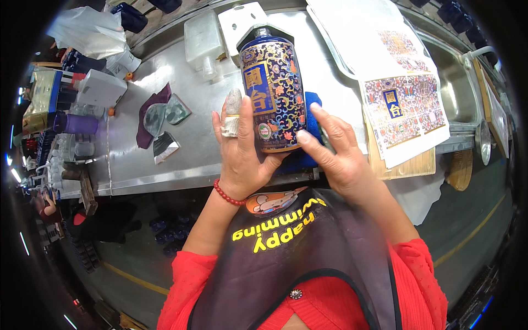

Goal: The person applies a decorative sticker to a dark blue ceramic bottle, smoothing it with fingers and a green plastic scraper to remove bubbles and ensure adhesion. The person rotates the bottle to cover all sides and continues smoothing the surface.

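A dark blue bottle (278, 96) with a colourful floral label and a blue-and-gold panel leans in front of me over the metal table's near edge. My left hand (242, 148) is closed round its lower left side, the thumb under its base. One finger of that hand wears a grey cloth cover (232, 113). At the bottle's lower right, my right hand (340, 148) has its fingers stretched out and apart. One of its fingertips is at the label's lower right edge. A blue cloth or pad (312, 114) lies behind the bottle, partly hidden by it and the right hand.
Printed label sheets (404, 110) lie at the right on brown cardboard, beside a metal sink (448, 69). Dark and pale scraps (159, 118) lie on the metal table (129, 162) at the left. Behind them stand a clear plastic container (202, 41) and a white box (102, 88).
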Motion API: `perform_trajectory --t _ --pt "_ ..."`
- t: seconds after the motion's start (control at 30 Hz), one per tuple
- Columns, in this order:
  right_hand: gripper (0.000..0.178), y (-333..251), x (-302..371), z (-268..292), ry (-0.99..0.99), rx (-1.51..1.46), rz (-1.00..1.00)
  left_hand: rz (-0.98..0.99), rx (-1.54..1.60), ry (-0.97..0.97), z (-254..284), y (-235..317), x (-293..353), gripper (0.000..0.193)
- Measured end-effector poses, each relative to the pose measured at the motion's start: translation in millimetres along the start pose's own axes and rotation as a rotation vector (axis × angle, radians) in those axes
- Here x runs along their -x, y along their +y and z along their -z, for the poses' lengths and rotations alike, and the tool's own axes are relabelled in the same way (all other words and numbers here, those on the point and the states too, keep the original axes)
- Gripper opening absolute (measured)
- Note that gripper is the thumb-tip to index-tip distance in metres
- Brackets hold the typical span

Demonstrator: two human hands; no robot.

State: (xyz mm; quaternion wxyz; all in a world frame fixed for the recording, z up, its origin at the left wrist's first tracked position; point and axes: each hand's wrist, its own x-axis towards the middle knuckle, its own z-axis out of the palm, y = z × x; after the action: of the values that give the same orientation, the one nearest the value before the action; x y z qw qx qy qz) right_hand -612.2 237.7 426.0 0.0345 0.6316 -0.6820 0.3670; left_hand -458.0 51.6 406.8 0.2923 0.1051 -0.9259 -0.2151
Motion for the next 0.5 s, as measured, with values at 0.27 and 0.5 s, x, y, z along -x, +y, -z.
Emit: perform_trajectory --t 0.27,0.5 --pt "0.051 -0.3 5.5 3.7 0.098 0.095 0.023 -0.041 -0.090 0.044 3.3 10.0 -7.4 0.099" --pt "0.048 0.3 2.2 -3.9 0.065 0.069 0.040 -0.045 -0.099 0.063 2.0 10.4 -10.0 0.099"
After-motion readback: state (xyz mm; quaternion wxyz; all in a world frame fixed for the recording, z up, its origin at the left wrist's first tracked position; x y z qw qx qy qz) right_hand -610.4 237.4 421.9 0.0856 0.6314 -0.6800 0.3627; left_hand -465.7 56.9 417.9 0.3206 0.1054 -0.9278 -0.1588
